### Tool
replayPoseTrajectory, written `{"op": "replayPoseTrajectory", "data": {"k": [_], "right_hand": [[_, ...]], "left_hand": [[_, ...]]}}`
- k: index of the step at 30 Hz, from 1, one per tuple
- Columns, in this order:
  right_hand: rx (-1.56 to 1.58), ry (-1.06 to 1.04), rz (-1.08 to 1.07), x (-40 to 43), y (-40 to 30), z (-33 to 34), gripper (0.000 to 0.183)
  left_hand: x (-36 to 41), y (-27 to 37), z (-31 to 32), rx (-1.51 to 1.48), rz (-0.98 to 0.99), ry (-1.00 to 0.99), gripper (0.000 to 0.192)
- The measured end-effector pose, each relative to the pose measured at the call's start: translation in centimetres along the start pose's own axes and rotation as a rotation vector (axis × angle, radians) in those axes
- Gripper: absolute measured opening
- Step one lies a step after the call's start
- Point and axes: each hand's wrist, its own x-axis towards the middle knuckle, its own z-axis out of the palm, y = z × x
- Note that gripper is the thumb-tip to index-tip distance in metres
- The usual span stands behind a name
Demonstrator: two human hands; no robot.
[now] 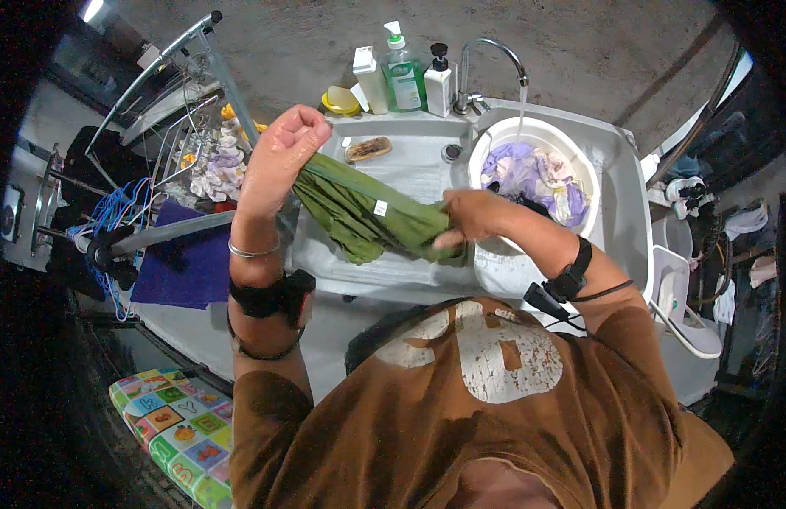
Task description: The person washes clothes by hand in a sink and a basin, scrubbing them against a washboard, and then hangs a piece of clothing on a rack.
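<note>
A green cloth garment [361,203] with a small white label is stretched between my hands above the washboard side of a grey sink [310,270]. My left hand [291,140] grips its upper left end with closed fingers. At the garment's right end is my right hand [466,219], slightly blurred, with the cloth at its fingers. A wooden scrubbing brush [368,149] lies behind the cloth on the sink's ribbed surface. Water runs from a chrome faucet [495,41] into a round white basin [592,165], which holds wet purple, white and black laundry [517,167].
A green pump bottle [404,83], a white bottle with a black pump [439,86], a white container [370,79] and a yellow dish [339,105] line the back ledge. A metal rack [224,83] with hangers [122,210] stands at left. Slippers [692,331] are at right.
</note>
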Motion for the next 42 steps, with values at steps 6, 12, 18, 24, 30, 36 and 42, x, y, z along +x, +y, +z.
{"op": "replayPoseTrajectory", "data": {"k": [6, 12, 18, 24, 30, 36, 42], "right_hand": [[-0.262, 0.841, 0.218, -0.5, 1.4, -11.1, 0.024], [0.182, 1.359, -0.257, -3.0, -3.4, -16.8, 0.016], [1.154, 0.836, 0.017, -0.6, -0.3, -10.9, 0.014], [1.531, 0.690, -0.116, -1.0, 1.3, -8.2, 0.023], [1.840, 0.832, 0.344, 5.9, 5.0, -2.4, 0.022], [0.205, 0.682, -0.332, 7.6, -8.4, 2.9, 0.021], [0.117, 0.888, 0.205, 13.2, -0.8, 0.1, 0.017]], "left_hand": [[-0.3, 0.0, -2.0, 0.933, 0.396, 0.434, 0.013], [-1.1, 2.3, -1.5, 0.989, 0.577, 0.744, 0.011], [-0.5, -7.2, -1.1, 1.346, 0.180, 0.036, 0.044], [-1.1, -11.4, -0.8, 0.586, 0.117, -0.109, 0.027], [1.1, -13.0, 9.3, -0.925, -0.349, 0.151, 0.038], [2.8, -23.4, 7.6, -1.399, -0.496, -0.137, 0.037], [2.6, -19.1, 10.9, -0.986, -0.603, 0.392, 0.030]]}}
